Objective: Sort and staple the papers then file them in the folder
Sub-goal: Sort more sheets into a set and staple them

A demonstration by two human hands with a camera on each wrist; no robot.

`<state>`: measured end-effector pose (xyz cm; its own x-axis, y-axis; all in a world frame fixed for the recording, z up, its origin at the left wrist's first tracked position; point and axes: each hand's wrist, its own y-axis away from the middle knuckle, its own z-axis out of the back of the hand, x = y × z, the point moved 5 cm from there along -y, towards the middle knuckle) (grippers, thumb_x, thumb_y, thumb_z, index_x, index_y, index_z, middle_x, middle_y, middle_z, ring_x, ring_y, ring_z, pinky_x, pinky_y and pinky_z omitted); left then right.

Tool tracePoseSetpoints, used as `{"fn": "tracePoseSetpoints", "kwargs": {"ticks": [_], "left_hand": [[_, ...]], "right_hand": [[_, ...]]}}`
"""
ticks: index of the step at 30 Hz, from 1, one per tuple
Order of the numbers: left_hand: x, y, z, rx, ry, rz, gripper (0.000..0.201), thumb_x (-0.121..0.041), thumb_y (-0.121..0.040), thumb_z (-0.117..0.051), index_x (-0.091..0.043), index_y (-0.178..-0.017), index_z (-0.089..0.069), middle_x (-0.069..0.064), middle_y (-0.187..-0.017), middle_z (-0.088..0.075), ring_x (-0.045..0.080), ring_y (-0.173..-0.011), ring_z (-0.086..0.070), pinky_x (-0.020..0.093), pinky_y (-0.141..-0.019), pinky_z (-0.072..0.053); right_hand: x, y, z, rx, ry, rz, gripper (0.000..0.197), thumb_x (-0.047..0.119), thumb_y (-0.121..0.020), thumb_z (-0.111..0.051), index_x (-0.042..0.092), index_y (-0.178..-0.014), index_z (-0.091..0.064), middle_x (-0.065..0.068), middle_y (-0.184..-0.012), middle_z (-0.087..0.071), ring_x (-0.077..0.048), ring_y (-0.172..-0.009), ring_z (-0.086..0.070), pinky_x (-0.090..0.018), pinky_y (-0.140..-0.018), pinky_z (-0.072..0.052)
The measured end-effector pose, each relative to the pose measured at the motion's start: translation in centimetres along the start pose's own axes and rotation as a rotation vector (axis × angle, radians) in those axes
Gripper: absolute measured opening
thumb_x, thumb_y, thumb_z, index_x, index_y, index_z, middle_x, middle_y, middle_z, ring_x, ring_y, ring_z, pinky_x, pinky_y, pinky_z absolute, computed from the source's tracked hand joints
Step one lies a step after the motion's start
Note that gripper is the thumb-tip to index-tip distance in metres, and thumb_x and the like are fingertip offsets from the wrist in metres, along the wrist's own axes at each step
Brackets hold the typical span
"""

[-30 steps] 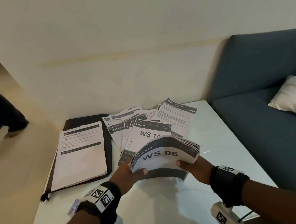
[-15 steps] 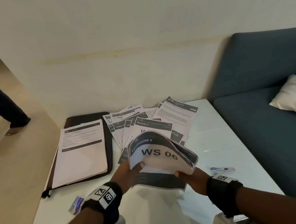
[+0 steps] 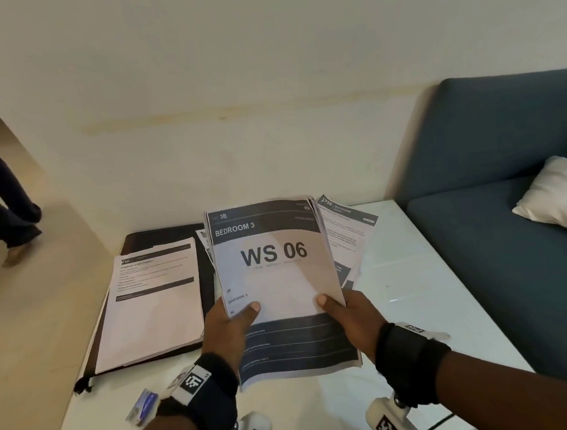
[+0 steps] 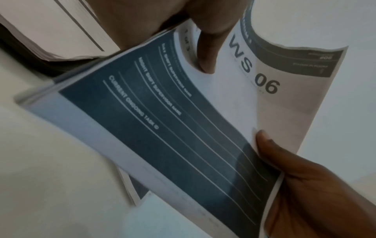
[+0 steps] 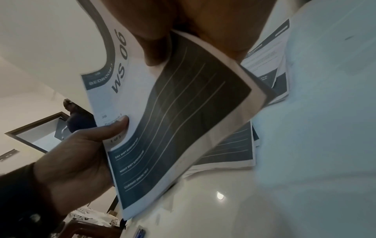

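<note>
The raised paper stack [image 3: 275,281] hides most loose sheets [image 3: 349,241], perhaps more.

Head looks down; wrists close on papers [image 3: 275,281].

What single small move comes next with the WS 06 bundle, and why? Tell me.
Probably tap the WS 06 bundle on the table to square it: left hand and right hand grip its lower edges, its sheet edges look uneven, and it seems unstapled.

Bare white tabletop [image 3: 426,273] lies open on the right — the black folder [image 3: 165,232] under white sheets [image 3: 155,300] blocks the left.
</note>
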<state>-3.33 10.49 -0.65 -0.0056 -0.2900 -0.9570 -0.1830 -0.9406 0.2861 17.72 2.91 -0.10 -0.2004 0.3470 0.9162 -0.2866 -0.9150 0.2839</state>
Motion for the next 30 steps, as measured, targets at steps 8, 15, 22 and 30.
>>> {"fn": "tracePoseSetpoints", "kwargs": {"ticks": [8,15,22,30], "left_hand": [[-1.1,-1.3,2.5,-0.038,-0.102,-0.041,0.011,-0.021,-0.094,-0.063,-0.021,-0.105,-0.061,0.002,-0.108,-0.069,0.026,-0.101,-0.066,0.044,-0.087,-0.055],[-2.9,-3.5,9.7,-0.335,-0.071,-0.112,0.014,-0.022,-0.09,-0.07,-0.018,-0.101,-0.062,0.006,-0.108,-0.069,0.03,-0.095,-0.066,0.049,-0.088,-0.054],[-2.7,-5.3,13.8,-0.512,0.061,-0.086,0.013,-0.026,-0.083,-0.077,-0.023,-0.091,-0.067,-0.004,-0.101,-0.073,0.028,-0.095,-0.069,0.053,-0.092,-0.054],[-2.1,-5.6,14.3,-0.514,-0.014,-0.081,0.026,-0.033,-0.081,-0.077,-0.029,-0.102,-0.061,-0.001,-0.105,-0.069,0.033,-0.094,-0.067,0.055,-0.088,-0.055]], "right_hand": [[0.6,-0.9,-1.0,0.152,-0.181,-0.054,0.042,0.048,-0.092,-0.053,0.014,-0.111,-0.067,-0.006,-0.105,-0.074,-0.026,-0.098,-0.07,-0.044,-0.091,-0.056],[-3.5,-8.5,1.0,0.011,0.287,-0.259,0.031,0.036,-0.096,-0.058,0.007,-0.094,-0.066,-0.007,-0.081,-0.072,-0.021,-0.064,-0.064,-0.036,-0.066,-0.058],[-7.5,-12.7,-1.2,-0.232,0.549,-0.408,0.075,0.063,-0.087,-0.057,0.004,-0.133,-0.051,-0.016,-0.134,-0.057,-0.034,-0.121,-0.056,-0.04,-0.1,-0.046],[-8.2,-13.9,-3.3,-0.236,0.723,-0.374,0.053,0.042,-0.078,-0.077,0.009,-0.117,-0.063,-0.012,-0.117,-0.068,-0.032,-0.107,-0.064,-0.036,-0.088,-0.051]]}}
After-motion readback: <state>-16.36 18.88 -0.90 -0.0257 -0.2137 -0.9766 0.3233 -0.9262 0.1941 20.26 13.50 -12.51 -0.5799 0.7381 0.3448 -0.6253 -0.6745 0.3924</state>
